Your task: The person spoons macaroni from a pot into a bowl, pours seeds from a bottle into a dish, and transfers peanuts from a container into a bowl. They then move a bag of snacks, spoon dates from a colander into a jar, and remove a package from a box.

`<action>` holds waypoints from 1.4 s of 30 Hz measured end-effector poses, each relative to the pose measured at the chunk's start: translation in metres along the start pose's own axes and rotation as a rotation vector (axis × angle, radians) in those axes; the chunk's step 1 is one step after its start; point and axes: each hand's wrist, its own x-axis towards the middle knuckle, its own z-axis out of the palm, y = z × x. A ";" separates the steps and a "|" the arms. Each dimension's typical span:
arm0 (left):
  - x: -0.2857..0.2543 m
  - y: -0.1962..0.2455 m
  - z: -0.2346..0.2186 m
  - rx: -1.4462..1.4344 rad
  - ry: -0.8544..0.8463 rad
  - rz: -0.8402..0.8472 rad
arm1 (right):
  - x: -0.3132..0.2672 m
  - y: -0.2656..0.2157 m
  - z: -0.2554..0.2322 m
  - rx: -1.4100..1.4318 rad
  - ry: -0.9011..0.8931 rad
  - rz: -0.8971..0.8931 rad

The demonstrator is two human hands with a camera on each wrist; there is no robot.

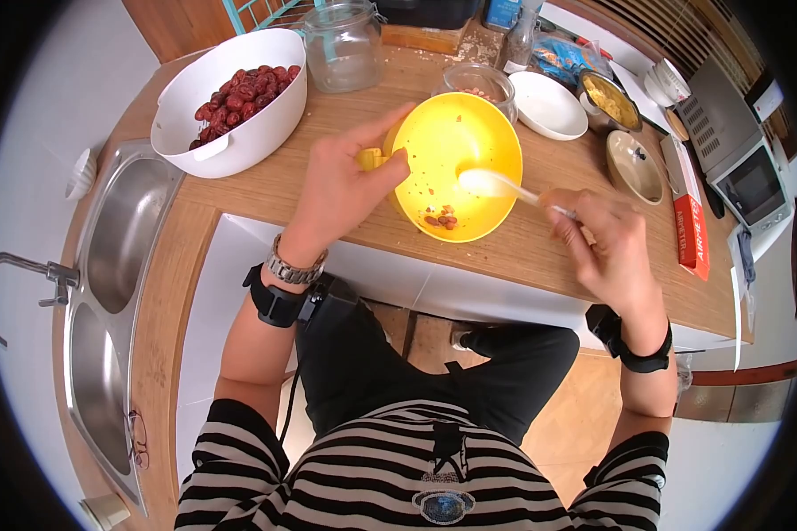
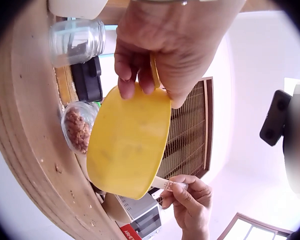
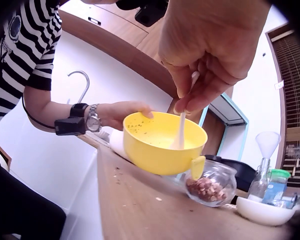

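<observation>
My left hand (image 1: 350,181) grips a yellow plastic bowl (image 1: 469,133) by its handle, with the thumb over the rim. The bowl is tilted so its inside faces the head camera. A few reddish-brown crumbs (image 1: 443,218) lie at its near side, and specks cling to its wall. Between thumb and fingers my right hand (image 1: 611,243) pinches the handle of a white spoon (image 1: 485,182), whose tip is inside the bowl. Just beyond the bowl stands a round glass jar (image 3: 211,184) holding reddish chopped pieces; the bowl partly covers it in the head view.
A white basin (image 1: 270,128) of red dates stands at the left, beside the sink (image 1: 119,230). Behind are an empty glass jar (image 1: 344,53), a white dish (image 1: 549,106) and a pan (image 1: 611,102) of yellow food. A tan bowl (image 1: 633,168) and red box (image 1: 691,234) lie right. Crumbs dot the counter.
</observation>
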 end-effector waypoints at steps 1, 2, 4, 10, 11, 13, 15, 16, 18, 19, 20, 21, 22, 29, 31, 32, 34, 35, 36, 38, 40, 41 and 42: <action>0.002 0.001 0.001 0.001 -0.001 -0.003 | -0.004 -0.002 0.003 0.054 -0.025 0.076; 0.004 0.001 0.002 0.008 0.008 0.045 | -0.007 -0.003 0.007 0.107 -0.049 0.151; 0.010 0.005 0.002 0.017 0.014 0.090 | -0.013 -0.008 0.016 0.306 -0.042 0.302; 0.017 0.019 0.002 0.105 -0.104 0.008 | -0.019 0.000 0.032 1.229 -0.018 0.867; 0.017 0.019 0.001 0.082 -0.107 -0.005 | -0.020 0.002 0.034 1.407 -0.001 0.937; 0.014 0.021 -0.002 0.065 -0.121 -0.021 | -0.021 0.000 0.038 1.449 0.011 0.972; 0.011 0.028 -0.006 0.044 -0.167 -0.161 | -0.022 -0.003 0.040 1.489 0.024 1.010; 0.009 0.027 -0.006 0.047 -0.174 -0.163 | -0.022 -0.004 0.041 1.478 0.025 0.993; 0.006 0.020 -0.005 -0.014 -0.121 -0.095 | -0.021 -0.004 0.040 1.467 0.026 0.980; 0.005 0.016 -0.006 -0.013 -0.123 -0.097 | -0.021 -0.003 0.039 1.477 0.013 0.956; 0.004 0.013 -0.008 -0.001 -0.113 -0.043 | -0.020 -0.002 0.038 1.487 -0.001 0.932; 0.004 0.010 -0.008 0.010 -0.101 0.011 | -0.019 -0.002 0.037 1.486 -0.002 0.932; 0.004 0.008 -0.008 0.009 -0.101 0.010 | -0.019 -0.002 0.035 1.481 0.002 0.930; 0.002 -0.006 -0.012 0.020 -0.045 0.185 | -0.014 -0.001 0.031 1.435 0.017 0.918; 0.002 -0.009 -0.013 0.041 -0.039 0.213 | -0.012 0.000 0.027 1.394 0.033 0.900; 0.002 -0.010 -0.012 0.040 -0.029 0.231 | -0.010 0.000 0.025 1.354 0.051 0.881; 0.002 -0.010 -0.013 0.037 -0.015 0.249 | -0.008 0.001 0.021 1.261 0.073 0.840; 0.002 -0.009 -0.014 0.041 -0.029 0.190 | -0.008 0.001 0.021 1.169 0.097 0.798; 0.002 -0.007 -0.015 0.045 -0.042 0.131 | -0.007 0.001 0.021 1.168 0.094 0.797; 0.003 0.000 -0.016 0.043 -0.059 0.067 | -0.008 0.000 0.022 0.963 0.075 0.748; 0.005 0.007 -0.017 0.041 -0.076 0.002 | -0.011 -0.001 0.026 0.866 0.053 0.718; 0.008 0.010 -0.018 0.064 -0.107 -0.022 | -0.012 -0.003 0.027 0.769 0.035 0.688; 0.010 0.011 -0.018 0.086 -0.138 -0.045 | -0.013 -0.005 0.027 0.770 0.035 0.687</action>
